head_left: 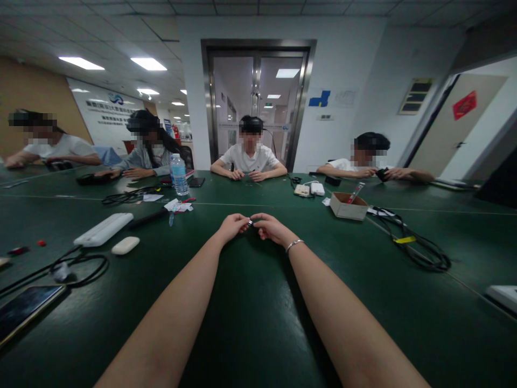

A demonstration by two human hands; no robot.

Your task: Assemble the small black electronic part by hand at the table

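We hold a small dark part (251,222) with a pale glint between our fingertips, just above centre of the frame, over the green table (250,323). It is too small to tell what it is. Our left hand (233,225) pinches it from the left, fingers curled in on it; our right hand (271,227) pinches it from the right in the same way, with a thin bracelet (294,245) on the wrist. Both forearms run up from the bottom edge and meet at the part.

Outward to the left lie a white strip (103,229), a white oval case (125,245), a looped black cable (76,267) and, at the lower left, a phone (24,310). A water bottle (178,175) stands further up, left of centre. To the upper right sits an open cardboard box (348,206), and beside it a black cable with a yellow tag (420,248) trails to the right.

Four other people sit along the far side of the table, each with hands resting on it.
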